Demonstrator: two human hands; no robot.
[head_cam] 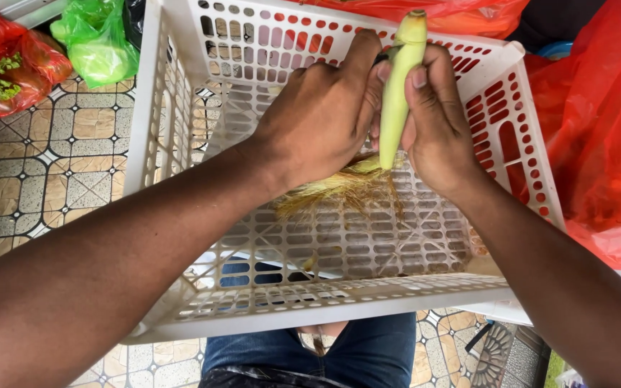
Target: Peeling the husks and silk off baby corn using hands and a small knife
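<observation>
I hold a slim, pale green ear of baby corn [399, 86] in its husk upright over a white slatted plastic crate [339, 302]. My right hand [440, 122] wraps around it from the right, thumb on the husk. My left hand [321, 115] grips it from the left near the top, where something dark shows between the fingers; I cannot tell what it is. Yellow corn silk [343, 190] hangs from the ear's lower end into the crate.
Red plastic bags [601, 122] lie to the right and behind the crate. A green bag [95, 39] and a red bag with greens [5, 65] sit on the patterned tile floor [52, 165] at the left. My blue-jeaned legs [325, 352] are under the crate.
</observation>
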